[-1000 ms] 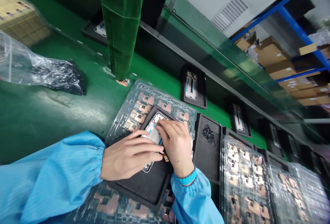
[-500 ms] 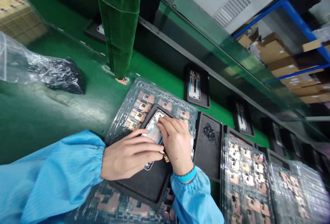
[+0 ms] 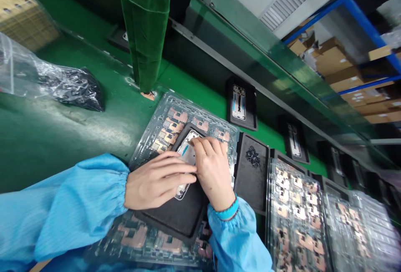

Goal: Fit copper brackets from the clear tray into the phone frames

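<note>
A silvery phone frame (image 3: 188, 154) with a blue strip lies in a black tray (image 3: 175, 218), which rests on a clear plastic tray (image 3: 200, 112) of pinkish and gold parts. My left hand (image 3: 159, 180) reaches across the frame from the left, fingers stretched out, covering its middle. At the frame's upper right, my right hand (image 3: 213, 167) has its fingers bent and pressed together over the inside. Whatever those fingertips may pinch is hidden beneath them.
Right of the hands, another black tray (image 3: 252, 180) holds small black pieces (image 3: 252, 157). Beyond it stands a clear tray of parts (image 3: 296, 213). Along the line at the back sit black trays with phone frames (image 3: 239, 102). A bag of black pieces (image 3: 75, 86) lies left, near a green post (image 3: 145, 34).
An orange strip seen beside my left fingertips is out of sight now. My left hand has shifted slightly up, and my right fingers remain at the frame's upper part.
</note>
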`<move>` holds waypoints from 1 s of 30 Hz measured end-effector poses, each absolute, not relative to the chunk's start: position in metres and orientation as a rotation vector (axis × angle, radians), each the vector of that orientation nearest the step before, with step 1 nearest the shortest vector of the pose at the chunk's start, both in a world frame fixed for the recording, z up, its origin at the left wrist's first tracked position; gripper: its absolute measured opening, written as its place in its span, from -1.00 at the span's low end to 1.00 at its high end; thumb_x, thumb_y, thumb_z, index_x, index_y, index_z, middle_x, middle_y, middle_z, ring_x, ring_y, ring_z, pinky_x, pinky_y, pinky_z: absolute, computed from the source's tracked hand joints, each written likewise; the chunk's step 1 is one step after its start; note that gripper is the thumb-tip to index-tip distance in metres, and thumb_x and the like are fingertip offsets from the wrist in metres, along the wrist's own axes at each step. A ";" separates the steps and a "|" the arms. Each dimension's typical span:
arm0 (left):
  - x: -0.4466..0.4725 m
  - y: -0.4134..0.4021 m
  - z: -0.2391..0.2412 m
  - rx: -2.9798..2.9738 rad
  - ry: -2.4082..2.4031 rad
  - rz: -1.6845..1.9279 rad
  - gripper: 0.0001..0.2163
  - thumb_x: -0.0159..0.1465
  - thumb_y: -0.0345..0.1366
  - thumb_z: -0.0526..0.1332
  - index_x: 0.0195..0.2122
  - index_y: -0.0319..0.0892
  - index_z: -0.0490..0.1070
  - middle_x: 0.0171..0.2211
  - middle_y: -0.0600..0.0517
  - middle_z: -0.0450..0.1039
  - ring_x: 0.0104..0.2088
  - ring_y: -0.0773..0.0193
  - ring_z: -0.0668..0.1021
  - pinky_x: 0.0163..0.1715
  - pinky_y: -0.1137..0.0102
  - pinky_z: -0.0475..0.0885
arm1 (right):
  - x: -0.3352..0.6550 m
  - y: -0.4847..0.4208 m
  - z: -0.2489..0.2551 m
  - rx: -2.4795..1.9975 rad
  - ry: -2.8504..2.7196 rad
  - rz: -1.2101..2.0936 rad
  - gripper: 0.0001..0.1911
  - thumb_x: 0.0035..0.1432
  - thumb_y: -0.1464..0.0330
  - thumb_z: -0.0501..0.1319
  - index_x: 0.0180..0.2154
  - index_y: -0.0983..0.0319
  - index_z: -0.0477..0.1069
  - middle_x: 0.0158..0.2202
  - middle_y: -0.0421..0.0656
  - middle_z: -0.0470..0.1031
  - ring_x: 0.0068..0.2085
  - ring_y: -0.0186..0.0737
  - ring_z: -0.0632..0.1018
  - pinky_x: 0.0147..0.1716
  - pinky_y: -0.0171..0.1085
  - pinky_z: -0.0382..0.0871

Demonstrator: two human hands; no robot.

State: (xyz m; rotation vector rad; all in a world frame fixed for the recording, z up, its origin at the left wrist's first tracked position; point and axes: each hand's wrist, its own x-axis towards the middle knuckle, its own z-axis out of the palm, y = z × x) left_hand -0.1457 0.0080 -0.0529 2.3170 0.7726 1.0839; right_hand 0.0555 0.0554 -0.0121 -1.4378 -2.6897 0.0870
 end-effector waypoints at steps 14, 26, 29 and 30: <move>-0.147 0.017 -0.028 2.076 1.595 0.498 -0.54 0.42 -0.15 0.05 0.29 -0.20 0.30 -0.05 -0.17 0.53 -0.09 -0.06 0.58 -0.09 0.10 0.48 | 0.125 0.006 0.046 -1.422 -2.340 0.312 -0.50 0.37 0.56 -0.02 0.24 0.19 0.38 0.04 0.05 0.49 0.04 0.10 0.47 0.05 0.10 0.44; -0.136 0.033 -0.005 1.678 1.447 0.454 -0.69 0.32 -0.05 0.17 -0.17 -0.21 0.49 -0.43 0.07 0.51 -0.47 0.27 0.53 -0.45 0.42 0.38 | 0.211 -0.040 -0.008 -1.462 -1.871 0.632 -0.81 0.39 0.21 0.20 -0.09 0.06 0.57 -0.15 -0.14 0.67 -0.16 -0.10 0.69 -0.19 -0.26 0.60; -0.132 0.048 0.004 1.600 1.451 0.567 -0.71 0.29 -0.08 0.22 -0.20 -0.24 0.48 -0.34 0.02 0.55 -0.36 0.25 0.57 -0.32 0.39 0.47 | 0.220 -0.041 -0.014 -1.422 -1.879 0.590 -0.82 0.39 0.23 0.20 -0.08 0.08 0.56 -0.18 -0.12 0.66 -0.20 -0.11 0.70 -0.24 -0.30 0.61; -0.131 0.059 0.007 1.577 1.470 0.599 -0.71 0.31 -0.08 0.22 -0.19 -0.25 0.48 -0.33 0.01 0.55 -0.35 0.24 0.57 -0.31 0.38 0.48 | 0.222 -0.041 -0.017 -1.409 -1.899 0.580 -0.82 0.40 0.25 0.19 -0.07 0.09 0.55 -0.17 -0.11 0.66 -0.20 -0.11 0.70 -0.24 -0.31 0.61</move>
